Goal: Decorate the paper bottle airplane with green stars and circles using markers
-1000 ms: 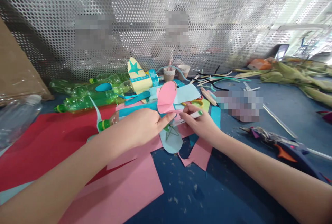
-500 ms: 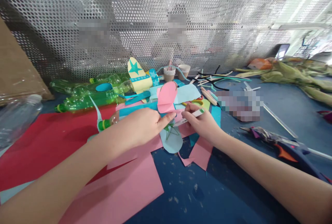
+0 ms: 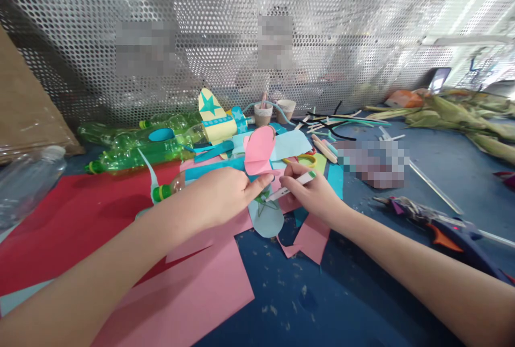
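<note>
That cup at twelve o'clock holds something pinkish; left hand grasps the blue-wrapped bottle, right hand a marker

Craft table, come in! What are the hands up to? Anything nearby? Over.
Right hand gripping white marker, tip at star on light-blue paper. Left hand over blue-wrapped bottle, grip hidden. Star partly green. Pink scraps beside paper.

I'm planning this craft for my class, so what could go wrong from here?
The marker in the right hand could stray off the star if the blue flap shifts.
The bottle lies on its side under the left hand; it might roll if that hand eases off.
The glue gun beyond the right forearm shows a red light, so it may be hot.
</note>
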Available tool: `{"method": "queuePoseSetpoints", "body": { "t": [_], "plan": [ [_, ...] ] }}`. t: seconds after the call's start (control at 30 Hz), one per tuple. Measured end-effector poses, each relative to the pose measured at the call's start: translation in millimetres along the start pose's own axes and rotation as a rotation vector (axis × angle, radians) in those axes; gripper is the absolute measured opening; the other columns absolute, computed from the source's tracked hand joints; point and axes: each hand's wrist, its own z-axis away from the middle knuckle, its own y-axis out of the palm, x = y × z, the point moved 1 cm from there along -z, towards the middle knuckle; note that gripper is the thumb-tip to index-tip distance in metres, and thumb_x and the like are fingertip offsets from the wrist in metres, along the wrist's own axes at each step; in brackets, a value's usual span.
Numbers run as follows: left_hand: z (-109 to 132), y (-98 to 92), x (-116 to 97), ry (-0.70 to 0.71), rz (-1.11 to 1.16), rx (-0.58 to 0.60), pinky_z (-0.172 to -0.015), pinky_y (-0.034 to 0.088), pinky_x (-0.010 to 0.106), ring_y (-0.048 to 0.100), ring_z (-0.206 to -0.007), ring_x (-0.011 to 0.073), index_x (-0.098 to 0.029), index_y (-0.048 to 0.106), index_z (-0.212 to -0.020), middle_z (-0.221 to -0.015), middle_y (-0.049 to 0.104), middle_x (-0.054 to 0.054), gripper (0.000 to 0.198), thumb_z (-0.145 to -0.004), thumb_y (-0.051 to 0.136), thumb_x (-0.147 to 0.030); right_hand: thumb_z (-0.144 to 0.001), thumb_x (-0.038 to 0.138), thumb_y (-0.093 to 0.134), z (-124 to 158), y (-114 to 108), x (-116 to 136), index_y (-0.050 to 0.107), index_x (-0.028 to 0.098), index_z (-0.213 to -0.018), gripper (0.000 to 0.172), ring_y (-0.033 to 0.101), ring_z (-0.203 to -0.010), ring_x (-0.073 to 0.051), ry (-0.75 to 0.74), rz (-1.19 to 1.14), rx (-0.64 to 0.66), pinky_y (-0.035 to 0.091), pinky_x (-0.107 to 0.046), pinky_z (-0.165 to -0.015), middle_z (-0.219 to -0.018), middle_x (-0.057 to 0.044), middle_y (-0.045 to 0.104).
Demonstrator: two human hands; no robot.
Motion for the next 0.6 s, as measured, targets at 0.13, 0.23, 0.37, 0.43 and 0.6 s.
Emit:
{"method": "queuePoseSetpoints", "body": {
  "t": [0.13, 0.23, 0.37, 0.43, 0.6],
  "plan": [
    [-0.7, 0.3, -0.4, 0.009, 0.005, 0.001, -0.049, 0.029, 0.031, 0.049, -0.046, 0.0183, -0.023, 0.038, -0.043, -0.047, 0.054, 0.005, 0.075, -0.090, 0.012, -0.076, -0.078, 0.032, 0.052, 0.4, 0.9, -0.7, 0.043, 0.024, -0.059, 0.023, 0.043, -0.048, -0.013, 0.000, 0.004, 0.022, 0.034, -0.027, -0.050, -0.048, 0.005, 0.049],
    [-1.0, 0.0, -0.7, 0.007, 0.003, 0.000, -0.050, 0.029, 0.031, 0.047, -0.045, 0.0179, -0.023, 0.037, -0.043, -0.046, 0.052, 0.004, 0.075, -0.090, 0.013, -0.075, -0.078, 0.031, 0.052, 0.6, 0.8, -0.8, 0.042, 0.024, -0.058, 0.023, 0.043, -0.048, -0.012, 0.007, 0.006, 0.032, 0.035, -0.027, -0.050, -0.048, 0.005, 0.049],
    [-0.4, -0.4, -0.9, 0.005, 0.017, 0.001, -0.049, 0.029, 0.031, 0.048, -0.045, 0.0179, -0.022, 0.038, -0.043, -0.046, 0.053, 0.005, 0.075, -0.090, 0.013, -0.075, -0.078, 0.032, 0.052, 0.6, 0.3, -0.4, 0.042, 0.024, -0.059, 0.023, 0.042, -0.047, -0.012, 0.006, 0.002, 0.028, 0.034, -0.026, -0.050, -0.048, 0.006, 0.049],
    [0.3, -0.4, -0.9, 0.004, 0.018, 0.004, -0.049, 0.029, 0.031, 0.048, -0.045, 0.0180, -0.023, 0.039, -0.043, -0.046, 0.053, 0.005, 0.075, -0.090, 0.013, -0.075, -0.078, 0.032, 0.053, 0.5, 0.5, -0.7, 0.043, 0.024, -0.060, 0.023, 0.043, -0.048, -0.012, 0.008, 0.003, 0.034, 0.034, -0.026, -0.050, -0.049, 0.006, 0.050],
    [1.1, -0.3, -0.9, 0.002, 0.003, 0.008, -0.048, 0.030, 0.031, 0.048, -0.044, 0.0180, -0.023, 0.039, -0.044, -0.046, 0.054, 0.004, 0.075, -0.090, 0.012, -0.075, -0.077, 0.031, 0.053, 0.5, 1.1, -1.5, 0.043, 0.024, -0.060, 0.022, 0.043, -0.049, -0.012, 0.017, -0.007, 0.029, 0.034, -0.026, -0.050, -0.048, 0.006, 0.049]
  ]
}}
